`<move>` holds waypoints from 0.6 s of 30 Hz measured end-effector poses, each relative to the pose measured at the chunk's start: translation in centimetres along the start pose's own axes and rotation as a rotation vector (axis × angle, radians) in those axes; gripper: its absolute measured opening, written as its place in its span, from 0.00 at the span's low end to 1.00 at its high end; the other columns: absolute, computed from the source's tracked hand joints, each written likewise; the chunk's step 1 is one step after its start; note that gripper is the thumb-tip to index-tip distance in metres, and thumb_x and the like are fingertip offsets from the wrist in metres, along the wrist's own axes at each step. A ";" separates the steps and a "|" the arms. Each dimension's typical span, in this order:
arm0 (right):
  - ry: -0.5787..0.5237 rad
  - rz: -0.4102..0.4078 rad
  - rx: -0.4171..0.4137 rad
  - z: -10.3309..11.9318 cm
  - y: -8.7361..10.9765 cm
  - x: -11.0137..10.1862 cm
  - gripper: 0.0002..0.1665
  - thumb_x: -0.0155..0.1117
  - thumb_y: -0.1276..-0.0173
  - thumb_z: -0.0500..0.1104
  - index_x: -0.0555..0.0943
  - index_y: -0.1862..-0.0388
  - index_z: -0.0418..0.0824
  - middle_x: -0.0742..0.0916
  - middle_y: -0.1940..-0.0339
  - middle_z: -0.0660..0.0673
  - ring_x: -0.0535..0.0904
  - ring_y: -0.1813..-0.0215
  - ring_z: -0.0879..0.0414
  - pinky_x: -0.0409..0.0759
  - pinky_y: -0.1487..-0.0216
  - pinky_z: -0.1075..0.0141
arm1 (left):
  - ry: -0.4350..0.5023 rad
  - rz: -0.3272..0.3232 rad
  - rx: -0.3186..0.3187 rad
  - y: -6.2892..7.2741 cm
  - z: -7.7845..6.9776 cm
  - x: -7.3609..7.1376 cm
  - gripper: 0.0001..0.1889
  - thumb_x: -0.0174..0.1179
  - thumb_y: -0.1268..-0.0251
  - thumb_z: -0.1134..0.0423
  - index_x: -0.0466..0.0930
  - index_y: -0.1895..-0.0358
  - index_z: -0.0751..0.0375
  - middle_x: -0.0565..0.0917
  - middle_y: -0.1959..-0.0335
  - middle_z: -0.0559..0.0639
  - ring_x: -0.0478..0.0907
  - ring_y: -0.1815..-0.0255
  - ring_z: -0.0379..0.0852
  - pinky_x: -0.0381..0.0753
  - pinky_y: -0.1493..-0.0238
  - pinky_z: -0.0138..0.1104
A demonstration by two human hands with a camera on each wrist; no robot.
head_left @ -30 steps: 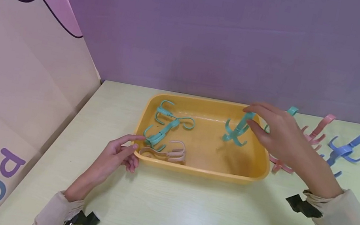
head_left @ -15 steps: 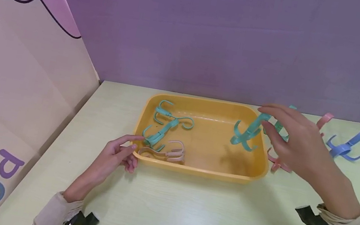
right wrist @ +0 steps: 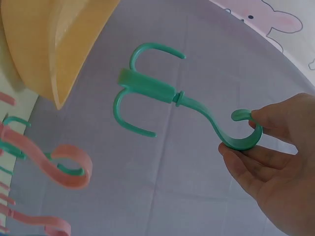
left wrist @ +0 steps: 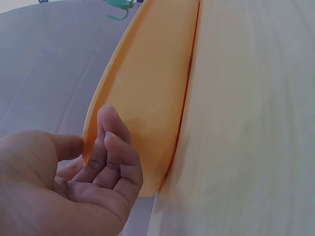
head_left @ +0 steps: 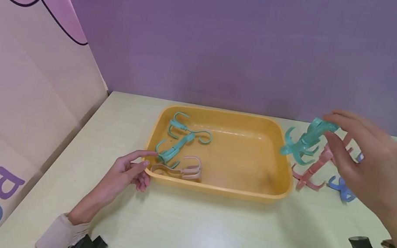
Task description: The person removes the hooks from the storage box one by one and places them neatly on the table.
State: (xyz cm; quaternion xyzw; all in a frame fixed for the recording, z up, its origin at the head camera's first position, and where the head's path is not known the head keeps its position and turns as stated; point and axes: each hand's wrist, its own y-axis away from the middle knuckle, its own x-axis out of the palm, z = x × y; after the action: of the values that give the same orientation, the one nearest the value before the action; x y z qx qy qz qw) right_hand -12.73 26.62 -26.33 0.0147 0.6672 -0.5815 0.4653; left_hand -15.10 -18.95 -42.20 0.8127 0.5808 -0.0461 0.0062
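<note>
My right hand (head_left: pixel 374 168) pinches a teal multi-prong hanging hook (head_left: pixel 305 140) by its curved top. The prongs hang down and to the left, over the tray's right rim. In the right wrist view, thumb and fingers hold the hook's (right wrist: pixel 152 88) bent end. My left hand (head_left: pixel 126 173) holds the left rim of the yellow tray (head_left: pixel 211 187), with the index fingertip over the edge. Inside the tray's left half lie two teal hooks (head_left: pixel 177 149) and a beige-pink hook (head_left: pixel 184 171). In the left wrist view several fingers of that hand (left wrist: pixel 93 182) are curled beside the tray wall.
Right of the tray, pink hooks (head_left: pixel 313 171) and blue hooks (head_left: pixel 342 189) stand on the table (head_left: pixel 202 240), partly behind my right hand. A purple backdrop (head_left: pixel 252 45) rises behind the table; a pale printed sheet (head_left: pixel 21 88) is at the left.
My right hand has carried the teal hook rightward, from above the tray's interior to its right rim. The left hand stays at the rim.
</note>
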 end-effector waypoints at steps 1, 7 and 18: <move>0.010 -0.011 0.008 -0.1 0.1 -0.2 0.16 0.65 0.31 0.38 0.84 0.46 0.35 0.86 0.45 0.39 0.81 0.54 0.45 0.65 0.49 0.87 | 0.002 0.001 0.001 0.0 0.0 0.0 0.21 0.52 0.21 0.59 0.71 0.32 0.61 0.84 0.77 0.55 0.81 0.79 0.48 0.84 0.72 0.37; 0.090 -0.028 0.105 -0.7 0.3 -1.9 0.20 0.64 0.32 0.32 0.81 0.41 0.34 0.83 0.41 0.35 0.79 0.46 0.34 0.57 0.39 0.87 | 0.002 0.005 0.008 -0.1 0.1 -0.1 0.20 0.52 0.21 0.59 0.70 0.32 0.62 0.84 0.77 0.56 0.81 0.79 0.48 0.84 0.72 0.37; 0.157 -0.182 0.181 -3.4 0.8 -3.7 0.18 0.54 0.22 0.38 0.79 0.40 0.29 0.81 0.39 0.30 0.77 0.43 0.31 0.59 0.35 0.80 | -0.006 0.006 0.003 -0.1 0.2 -0.2 0.20 0.51 0.21 0.60 0.71 0.32 0.61 0.84 0.77 0.56 0.81 0.79 0.47 0.84 0.72 0.37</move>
State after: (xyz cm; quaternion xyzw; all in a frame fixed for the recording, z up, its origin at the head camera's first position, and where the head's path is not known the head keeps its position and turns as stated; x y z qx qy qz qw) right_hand -12.24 31.46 -24.96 0.0415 0.6450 -0.6760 0.3539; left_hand -15.26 -19.14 -42.40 0.8144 0.5782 -0.0495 0.0071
